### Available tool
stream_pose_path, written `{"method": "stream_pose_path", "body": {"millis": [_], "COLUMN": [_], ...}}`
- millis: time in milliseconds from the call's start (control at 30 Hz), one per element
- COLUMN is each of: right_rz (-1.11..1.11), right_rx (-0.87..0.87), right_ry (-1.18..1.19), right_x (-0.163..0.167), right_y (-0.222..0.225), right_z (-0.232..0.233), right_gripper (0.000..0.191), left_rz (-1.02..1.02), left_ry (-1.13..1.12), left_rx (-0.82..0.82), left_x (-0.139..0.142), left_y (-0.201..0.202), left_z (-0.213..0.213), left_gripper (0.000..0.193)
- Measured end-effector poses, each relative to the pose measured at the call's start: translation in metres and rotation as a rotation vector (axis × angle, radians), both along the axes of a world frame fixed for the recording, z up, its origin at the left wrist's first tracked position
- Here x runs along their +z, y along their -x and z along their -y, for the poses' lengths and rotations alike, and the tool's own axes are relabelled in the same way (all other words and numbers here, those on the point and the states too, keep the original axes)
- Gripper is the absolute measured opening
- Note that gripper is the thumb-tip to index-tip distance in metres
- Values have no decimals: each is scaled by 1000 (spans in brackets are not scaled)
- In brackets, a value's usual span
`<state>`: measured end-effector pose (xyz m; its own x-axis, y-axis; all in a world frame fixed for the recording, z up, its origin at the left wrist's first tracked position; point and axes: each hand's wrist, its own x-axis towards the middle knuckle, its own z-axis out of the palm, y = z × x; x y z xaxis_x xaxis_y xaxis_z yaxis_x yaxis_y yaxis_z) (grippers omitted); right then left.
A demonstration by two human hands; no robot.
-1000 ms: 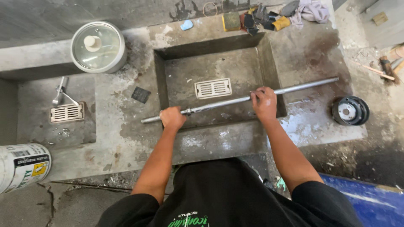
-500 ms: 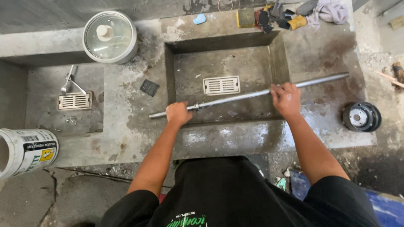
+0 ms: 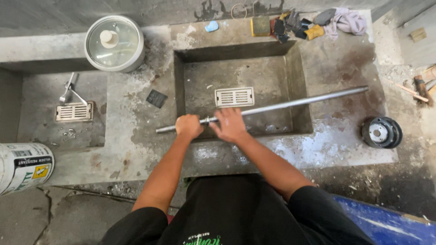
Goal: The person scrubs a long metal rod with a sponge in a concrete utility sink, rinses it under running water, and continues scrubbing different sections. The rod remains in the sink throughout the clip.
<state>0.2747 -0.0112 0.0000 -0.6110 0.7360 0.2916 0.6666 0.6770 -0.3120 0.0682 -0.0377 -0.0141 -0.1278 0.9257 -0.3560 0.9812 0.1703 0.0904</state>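
The left hand (image 3: 189, 126) is closed in a fist around a long metal rod (image 3: 290, 105), its grip clamped near the rod's left end. The right hand (image 3: 230, 124) lies on the same rod just beside the left, fingers spread over the shaft; whether its grip is fully closed cannot be told.

The rod spans the recessed concrete basin (image 3: 297, 81) at a slight tilt, its right end higher in the head view and resting on the concrete worktop (image 3: 336, 68). A slotted drain grate (image 3: 234, 96) sits in the basin floor, just beyond the hands.

A second grate (image 3: 74, 112) lies in the shallower recess to the left, with a metal fitting (image 3: 69, 90) beside it. A lidded round pot (image 3: 114, 43) stands on the ledge above. A black round part (image 3: 382, 132) sits on the worktop at right, well apart from the rod. A white bucket (image 3: 23, 166) lies on its side at far left.
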Motion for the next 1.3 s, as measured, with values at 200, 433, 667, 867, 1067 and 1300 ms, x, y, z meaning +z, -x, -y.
{"method": "stream_pose_path", "body": {"millis": [200, 433, 667, 867, 1067, 1300], "right_rz": [104, 194, 96, 46, -73, -243], "right_rx": [5, -394, -323, -154, -28, 242], "right_ry": [104, 20, -137, -57, -14, -85], "right_x": [-6, -15, -24, -9, -1, -5], "right_y": [-68, -184, -154, -112, -50, -50], "right_z": [-18, -68, -43, -31, -5, -19], "right_gripper": [56, 45, 38, 41, 26, 32], "left_rz": [-2, 4, -7, -8, -27, -26], "left_ry": [19, -7, -2, -13, -15, -5], "left_rx": [-10, -10, -10, 1, 7, -1], "left_x": [5, 1, -3, -4, 3, 7], "left_y": [0, -1, 0, 3, 4, 6], "left_z": [8, 10, 14, 12, 11, 12], "left_gripper": [27, 27, 26, 25, 26, 26]}}
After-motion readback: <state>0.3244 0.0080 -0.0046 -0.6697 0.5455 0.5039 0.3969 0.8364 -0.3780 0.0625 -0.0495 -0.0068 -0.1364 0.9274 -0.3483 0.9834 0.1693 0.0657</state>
